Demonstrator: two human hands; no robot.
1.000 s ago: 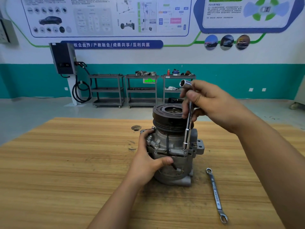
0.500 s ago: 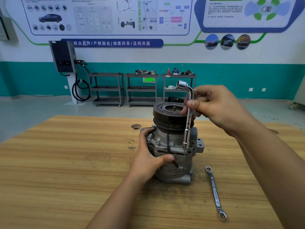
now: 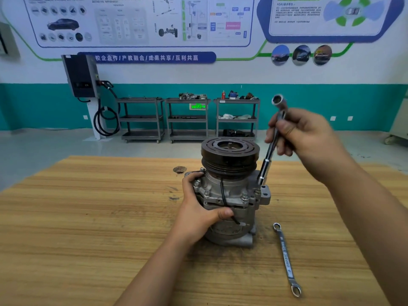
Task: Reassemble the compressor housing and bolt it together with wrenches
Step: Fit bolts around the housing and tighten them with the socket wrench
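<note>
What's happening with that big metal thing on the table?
A person is putting a compressor back together on a wooden table. The left hand holds its body steady. The right hand holds a bent socket wrench, tilted, with its lower end down by the right side of the bolted rim. Several bolts are already in that rim. A flat wrench lies on the table to the right, untouched.

Automotive training workshop, car-system posters (image 3: pixel 141 21), parts carts (image 3: pixel 187 118) (grey), charger (image 3: pixel 80 76)
</note>
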